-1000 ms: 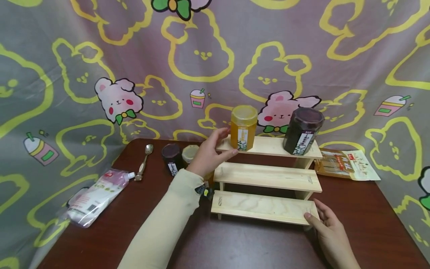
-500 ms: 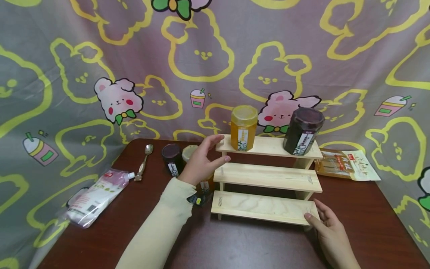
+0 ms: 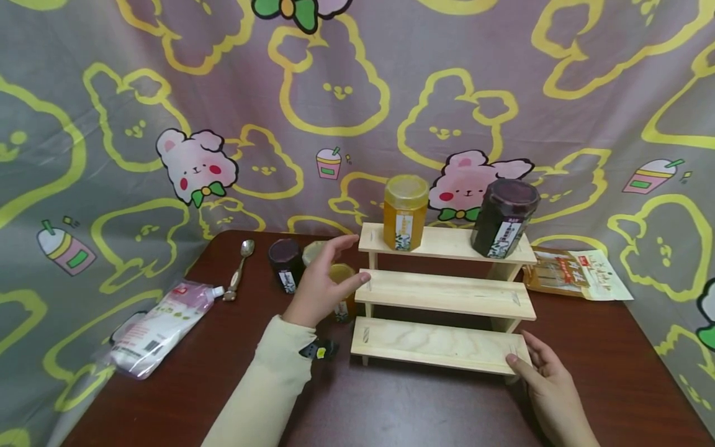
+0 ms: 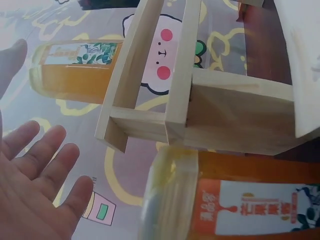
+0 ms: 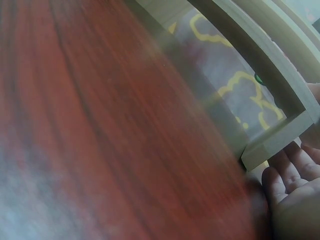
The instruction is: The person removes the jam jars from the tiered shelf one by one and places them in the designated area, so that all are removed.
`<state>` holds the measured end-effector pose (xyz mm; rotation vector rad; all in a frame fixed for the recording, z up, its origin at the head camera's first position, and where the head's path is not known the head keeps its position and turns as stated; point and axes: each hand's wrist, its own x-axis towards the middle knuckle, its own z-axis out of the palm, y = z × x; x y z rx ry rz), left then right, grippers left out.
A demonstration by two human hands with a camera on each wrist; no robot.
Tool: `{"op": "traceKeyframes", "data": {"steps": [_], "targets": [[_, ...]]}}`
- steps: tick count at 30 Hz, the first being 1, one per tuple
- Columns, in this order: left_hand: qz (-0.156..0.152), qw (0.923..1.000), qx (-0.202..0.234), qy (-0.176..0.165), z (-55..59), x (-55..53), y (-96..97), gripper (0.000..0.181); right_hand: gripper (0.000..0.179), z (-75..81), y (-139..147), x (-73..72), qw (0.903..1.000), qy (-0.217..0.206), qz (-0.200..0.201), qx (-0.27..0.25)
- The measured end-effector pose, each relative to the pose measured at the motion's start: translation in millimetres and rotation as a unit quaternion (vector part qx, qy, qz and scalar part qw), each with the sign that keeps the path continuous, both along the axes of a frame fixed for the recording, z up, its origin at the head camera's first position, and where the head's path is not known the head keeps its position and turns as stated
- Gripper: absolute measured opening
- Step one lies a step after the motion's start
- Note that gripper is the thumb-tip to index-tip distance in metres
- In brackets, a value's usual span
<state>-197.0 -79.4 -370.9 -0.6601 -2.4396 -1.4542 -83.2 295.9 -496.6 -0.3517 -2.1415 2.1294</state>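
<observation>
Left hand [image 3: 318, 288] loosely splayed, right hand [image 3: 550, 382] curled round wooden rack [image 3: 444, 293]

The wooden rack [image 5: 260, 50] slants in pale boards, with a short end support [image 5: 277, 140] at its near corner. Below that support lies the right hand [image 5: 298, 194], palm toward the camera, its fingertips running behind the rack's corner; whether they touch it is hidden. Through the rack's opening shows grey cloth [image 5: 207, 65] printed with yellow outlines. Left of the rack spreads the reddish-brown, wood-grained counter [image 5: 100, 125], pale with glare farthest from it.
</observation>
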Motion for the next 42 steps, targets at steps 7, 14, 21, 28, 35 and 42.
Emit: {"op": "traceKeyframes", "data": {"steps": [7,14,21,28,35,42], "targets": [[0.015,0.9989,0.043,0.007,-13.0,6.3,-8.9,0.064,0.080,-2.1,1,0.7,0.9999,0.012,-0.002,-0.004],[0.021,0.9973,0.069,0.014,-26.3,8.8,-16.4,0.059,0.079,-3.5,2,0.9,0.9995,0.027,-0.003,-0.016],[0.050,0.9966,0.064,-0.010,-43.2,11.3,-23.7,0.061,0.079,-4.5,1,0.9,0.9996,0.023,-0.007,-0.013],[0.060,0.9947,0.083,0.003,-61.2,9.6,-30.8,0.065,0.077,-6.1,0,0.5,0.9988,0.041,-0.006,-0.025],[0.060,0.9927,0.105,-0.001,-70.7,7.7,-33.1,0.066,0.076,-5.9,1,0.6,0.9982,0.055,-0.002,-0.022],[0.084,0.9898,0.082,-0.080,-81.5,6.7,-32.5,0.078,0.076,-3.1,1,-0.7,0.9990,0.045,-0.005,0.000]]}}
